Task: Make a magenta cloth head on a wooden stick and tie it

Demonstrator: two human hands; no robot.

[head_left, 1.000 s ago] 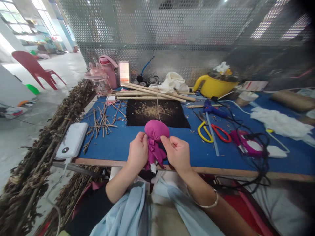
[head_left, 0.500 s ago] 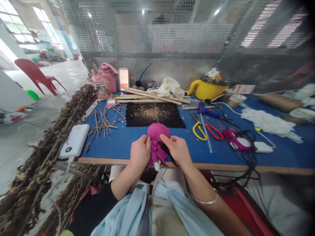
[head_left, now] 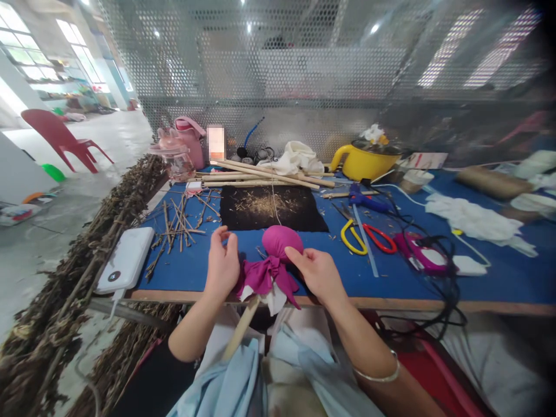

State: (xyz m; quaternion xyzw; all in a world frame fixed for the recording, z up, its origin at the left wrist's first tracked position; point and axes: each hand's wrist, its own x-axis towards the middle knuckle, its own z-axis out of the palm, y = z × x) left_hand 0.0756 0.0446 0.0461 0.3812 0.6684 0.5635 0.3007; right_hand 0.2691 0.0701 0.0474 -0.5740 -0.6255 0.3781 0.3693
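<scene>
A magenta cloth bundle (head_left: 281, 243) with a round, stuffed head lies at the table's front edge. Below its gathered neck, magenta and white cloth ends spread out, and a pale wooden stick (head_left: 243, 327) shows beneath them, pointing down toward the lap. My right hand (head_left: 319, 272) pinches the right side of the round part between thumb and fingers. Off to the left of the bundle, my left hand (head_left: 223, 263) is raised with its fingers loosely curled and apart, touching nothing visible. A thin string rises from the top of the bundle over the black mat (head_left: 271, 217).
Thin twigs (head_left: 176, 226) and a white power bank (head_left: 125, 260) lie left. Wooden sticks (head_left: 264, 176) cross behind the mat. Right are yellow-and-red-handled scissors (head_left: 354, 237), a blue glue gun (head_left: 369, 200), a yellow pot (head_left: 365, 162) and black cables. Dried stalks (head_left: 87, 255) line the table's left side.
My left hand has let go of the bundle and moved left. The cloth ends have spread wider, and the wooden stick now shows below them. My right hand still holds the bundle.
</scene>
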